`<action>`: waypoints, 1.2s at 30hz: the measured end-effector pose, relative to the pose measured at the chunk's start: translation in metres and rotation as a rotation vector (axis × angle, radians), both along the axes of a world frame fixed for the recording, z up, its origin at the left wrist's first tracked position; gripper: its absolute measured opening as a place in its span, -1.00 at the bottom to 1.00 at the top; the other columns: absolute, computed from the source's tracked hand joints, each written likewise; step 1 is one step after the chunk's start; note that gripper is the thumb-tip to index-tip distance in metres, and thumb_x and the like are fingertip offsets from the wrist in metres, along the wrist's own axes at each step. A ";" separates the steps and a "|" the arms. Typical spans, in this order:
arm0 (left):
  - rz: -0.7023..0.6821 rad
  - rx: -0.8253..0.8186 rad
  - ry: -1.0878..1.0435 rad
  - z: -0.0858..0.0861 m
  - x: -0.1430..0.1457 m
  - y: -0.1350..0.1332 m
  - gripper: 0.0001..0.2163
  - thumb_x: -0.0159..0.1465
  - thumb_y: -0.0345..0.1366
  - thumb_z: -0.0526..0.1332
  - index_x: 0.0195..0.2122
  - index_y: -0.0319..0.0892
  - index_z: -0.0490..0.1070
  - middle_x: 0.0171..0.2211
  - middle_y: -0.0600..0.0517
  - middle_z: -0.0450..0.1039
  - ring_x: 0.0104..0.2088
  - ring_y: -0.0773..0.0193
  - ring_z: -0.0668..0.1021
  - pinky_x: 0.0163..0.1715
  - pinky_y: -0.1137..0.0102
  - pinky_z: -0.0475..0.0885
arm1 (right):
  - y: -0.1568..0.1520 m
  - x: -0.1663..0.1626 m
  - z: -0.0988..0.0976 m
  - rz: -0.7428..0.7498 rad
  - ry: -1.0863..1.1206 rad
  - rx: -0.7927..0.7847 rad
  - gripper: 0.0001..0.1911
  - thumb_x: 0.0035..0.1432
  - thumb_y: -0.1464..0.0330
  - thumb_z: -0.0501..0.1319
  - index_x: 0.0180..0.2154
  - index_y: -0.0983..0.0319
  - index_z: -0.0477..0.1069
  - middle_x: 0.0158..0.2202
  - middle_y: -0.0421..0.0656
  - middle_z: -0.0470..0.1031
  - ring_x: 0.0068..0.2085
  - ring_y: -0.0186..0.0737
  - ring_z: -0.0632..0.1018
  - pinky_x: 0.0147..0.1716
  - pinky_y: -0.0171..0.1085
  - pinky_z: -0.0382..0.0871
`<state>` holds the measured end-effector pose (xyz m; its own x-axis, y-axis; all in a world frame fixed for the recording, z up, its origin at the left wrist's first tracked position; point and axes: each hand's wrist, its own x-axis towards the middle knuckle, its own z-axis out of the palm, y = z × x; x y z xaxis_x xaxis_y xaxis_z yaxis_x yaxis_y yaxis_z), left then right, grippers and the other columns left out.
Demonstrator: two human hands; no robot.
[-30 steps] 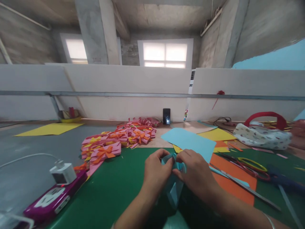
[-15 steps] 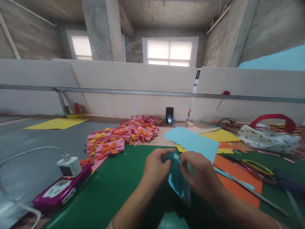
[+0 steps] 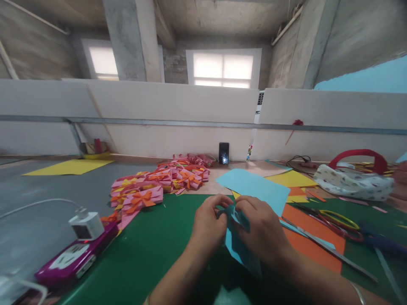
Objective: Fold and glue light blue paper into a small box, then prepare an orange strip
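Over the green mat (image 3: 152, 250), both of my hands pinch one folded piece of light blue paper (image 3: 235, 243). My left hand (image 3: 208, 224) grips its upper left part with closed fingers. My right hand (image 3: 257, 228) holds the upper right part, thumb and fingers pressed onto the fold. The paper hangs down between my wrists, tilted toward me. A flat light blue sheet (image 3: 254, 188) lies just beyond my hands.
A heap of pink folded pieces with orange bows (image 3: 155, 186) lies at the left of the mat. A purple power strip with a white charger (image 3: 76, 254) sits lower left. Orange paper (image 3: 318, 241), scissors (image 3: 337, 220), a ruler (image 3: 330, 252) and a patterned bag (image 3: 352, 182) lie right. A phone (image 3: 223, 153) leans on the wall.
My hands stayed together on the blue paper, shifting their pinch along the fold. The paper turned from bunched between the fingers to hanging lower and flatter. The view shifted slightly.
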<state>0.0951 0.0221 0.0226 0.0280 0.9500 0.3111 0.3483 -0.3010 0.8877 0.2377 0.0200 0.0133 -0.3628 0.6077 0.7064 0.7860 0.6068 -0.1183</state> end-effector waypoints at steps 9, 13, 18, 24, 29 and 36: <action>0.055 -0.054 0.062 0.006 -0.001 -0.004 -0.68 -0.12 -0.65 -0.02 -0.56 -0.20 0.46 -0.48 0.06 0.40 -0.44 0.34 0.39 -0.39 0.45 0.24 | 0.003 0.005 0.000 0.049 0.057 0.025 -0.78 -0.22 0.62 0.04 -0.48 0.23 0.19 -0.33 -0.08 0.43 -0.26 -0.14 0.42 -0.30 -0.25 0.25; 0.013 -0.195 0.003 0.011 0.000 -0.005 -0.71 -0.06 -0.56 0.00 -0.50 -0.21 0.49 -0.59 0.08 0.37 -0.56 0.35 0.35 -0.52 0.46 0.21 | 0.005 0.006 -0.001 0.039 0.035 0.004 -0.76 -0.27 0.63 0.04 -0.48 0.23 0.20 -0.31 -0.07 0.44 -0.26 -0.12 0.42 -0.30 -0.24 0.24; -0.022 -0.254 -0.237 0.011 0.000 -0.002 -0.87 0.04 -0.32 0.14 -0.49 -0.24 0.44 -0.53 0.09 0.37 -0.51 0.37 0.36 -0.52 0.50 0.22 | 0.003 0.006 0.001 0.040 0.020 0.039 -0.81 -0.20 0.61 0.05 -0.48 0.24 0.22 -0.31 -0.06 0.45 -0.25 -0.11 0.41 -0.29 -0.22 0.24; -0.102 -0.414 -0.332 -0.002 0.000 0.000 -0.83 0.02 -0.28 0.18 -0.42 -0.27 0.43 -0.63 0.12 0.30 -0.63 0.43 0.29 -0.62 0.50 0.16 | 0.001 0.006 0.003 0.039 -0.008 0.111 -0.85 -0.01 0.57 0.03 -0.44 0.25 0.30 -0.31 -0.04 0.45 -0.25 -0.13 0.42 -0.26 -0.21 0.25; -0.111 -0.422 -0.337 -0.001 0.001 -0.002 -0.90 0.00 -0.31 0.21 -0.50 -0.25 0.42 -0.64 0.14 0.30 -0.63 0.44 0.27 -0.62 0.52 0.12 | 0.001 0.006 0.003 0.089 -0.090 0.143 -0.84 -0.02 0.58 0.05 -0.42 0.26 0.32 -0.29 -0.04 0.45 -0.25 -0.13 0.41 -0.28 -0.21 0.24; -0.134 -0.420 -0.336 0.001 -0.002 -0.001 -0.85 0.02 -0.24 0.23 -0.52 -0.24 0.38 -0.60 0.11 0.31 -0.58 0.41 0.30 -0.58 0.50 0.14 | 0.002 0.011 0.011 0.190 -0.173 0.124 -0.82 0.03 0.60 0.04 -0.42 0.28 0.35 -0.28 -0.06 0.46 -0.23 -0.15 0.41 -0.28 -0.22 0.23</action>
<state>0.0930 0.0211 0.0233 0.1220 0.9892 -0.0810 0.0080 0.0806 0.9967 0.2485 0.0215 0.0239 -0.5833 0.4303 0.6889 0.6589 0.7467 0.0915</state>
